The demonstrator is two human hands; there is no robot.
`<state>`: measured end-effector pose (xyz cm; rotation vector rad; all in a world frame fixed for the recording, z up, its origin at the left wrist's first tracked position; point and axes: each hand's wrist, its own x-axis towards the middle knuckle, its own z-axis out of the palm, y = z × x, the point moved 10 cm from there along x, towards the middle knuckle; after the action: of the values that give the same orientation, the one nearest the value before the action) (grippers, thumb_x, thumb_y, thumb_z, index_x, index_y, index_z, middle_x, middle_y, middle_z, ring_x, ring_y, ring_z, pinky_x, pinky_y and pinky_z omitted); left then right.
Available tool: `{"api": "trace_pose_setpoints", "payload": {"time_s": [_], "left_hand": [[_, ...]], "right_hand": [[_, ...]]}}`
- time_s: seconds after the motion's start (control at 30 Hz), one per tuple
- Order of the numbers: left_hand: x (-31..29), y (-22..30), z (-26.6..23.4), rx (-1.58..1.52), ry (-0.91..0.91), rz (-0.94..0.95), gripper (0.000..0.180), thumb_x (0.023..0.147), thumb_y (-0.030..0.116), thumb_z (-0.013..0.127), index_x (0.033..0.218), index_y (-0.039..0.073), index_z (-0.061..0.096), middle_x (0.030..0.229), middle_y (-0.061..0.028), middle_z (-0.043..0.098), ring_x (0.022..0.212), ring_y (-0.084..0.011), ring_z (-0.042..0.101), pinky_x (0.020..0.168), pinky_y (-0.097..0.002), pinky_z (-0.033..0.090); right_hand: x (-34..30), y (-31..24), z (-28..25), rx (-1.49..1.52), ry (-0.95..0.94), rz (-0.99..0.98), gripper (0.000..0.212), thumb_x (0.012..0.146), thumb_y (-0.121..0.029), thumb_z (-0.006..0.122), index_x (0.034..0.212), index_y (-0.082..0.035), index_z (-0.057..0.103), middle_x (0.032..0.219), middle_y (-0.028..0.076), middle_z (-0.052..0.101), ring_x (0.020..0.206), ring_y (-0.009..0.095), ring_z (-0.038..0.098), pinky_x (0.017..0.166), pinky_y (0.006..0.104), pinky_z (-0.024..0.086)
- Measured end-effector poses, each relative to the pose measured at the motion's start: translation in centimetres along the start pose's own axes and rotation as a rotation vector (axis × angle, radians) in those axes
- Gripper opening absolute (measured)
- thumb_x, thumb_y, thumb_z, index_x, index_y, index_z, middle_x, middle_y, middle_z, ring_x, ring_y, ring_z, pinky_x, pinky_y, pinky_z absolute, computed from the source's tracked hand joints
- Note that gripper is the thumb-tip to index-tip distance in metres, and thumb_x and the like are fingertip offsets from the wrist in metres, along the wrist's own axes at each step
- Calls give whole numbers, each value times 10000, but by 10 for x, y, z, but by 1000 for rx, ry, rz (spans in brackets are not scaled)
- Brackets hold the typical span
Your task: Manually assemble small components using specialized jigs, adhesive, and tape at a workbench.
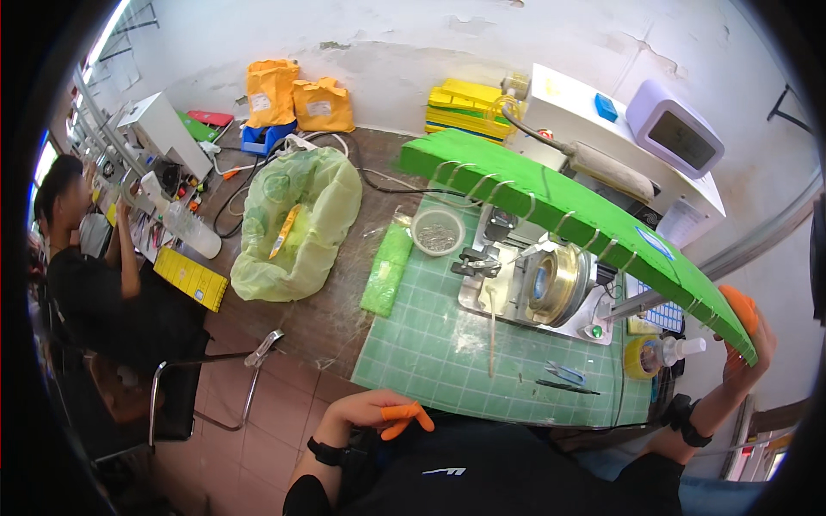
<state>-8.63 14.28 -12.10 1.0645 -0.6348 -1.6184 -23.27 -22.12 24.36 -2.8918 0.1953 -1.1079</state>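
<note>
A long green foam board (pixel 568 199) slants over the right side of the bench, with several thin pale curved wires along its near edge. At its right end, my right hand (pixel 748 331) grips the board, orange covers on its fingers. My left hand (pixel 391 413) is in front of the bench edge, holding nothing. Orange covers show on its loosely bent fingers, which stand apart. Below the board sits a small machine (pixel 551 279) with a round, gold-coloured wheel or spool, partly hidden by the board. Left of it stands a round white bowl (pixel 438 233) of small silvery pieces.
A green gridded mat (pixel 430 344) carries tweezers (pixel 566 372) and a green plastic packet (pixel 387 267). A bin lined with a pale green bag (pixel 335 202) stands left. A yellow bottle (pixel 641 357) is at right. Another person (pixel 95 275) sits far left near a chair (pixel 249 357).
</note>
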Motion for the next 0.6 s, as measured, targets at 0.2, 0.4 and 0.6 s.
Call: {"api": "trace_pose_setpoints", "payload": {"time_s": [0.2, 0.4, 0.6], "left_hand": [[3, -9, -3, -11, -25, 47, 502, 1131, 378, 399, 1251, -16, 688, 573, 23, 522, 515, -54, 439, 495, -221, 324], [1, -10, 1, -59, -67, 27, 516, 1128, 403, 394, 1267, -11, 668, 580, 34, 528, 510, -32, 425, 469, -205, 274], [0, -8, -1, -19, -79, 19, 516, 1128, 403, 396, 1280, -11, 662, 583, 36, 520, 516, -35, 431, 473, -206, 279]], "right_hand": [[-7, 13, -5, -52, 15, -35, 419, 855, -279, 733, 1052, 91, 736, 993, 199, 761, 917, 313, 754, 845, 378, 564], [-2, -2, 0, -31, 26, -189, 273, 891, -36, 706, 1126, 103, 702, 994, 161, 747, 647, 166, 655, 559, 264, 503], [1, -2, -1, -55, 47, -177, 303, 958, -155, 672, 1136, 88, 707, 961, 146, 748, 622, 153, 635, 580, 269, 489]]}}
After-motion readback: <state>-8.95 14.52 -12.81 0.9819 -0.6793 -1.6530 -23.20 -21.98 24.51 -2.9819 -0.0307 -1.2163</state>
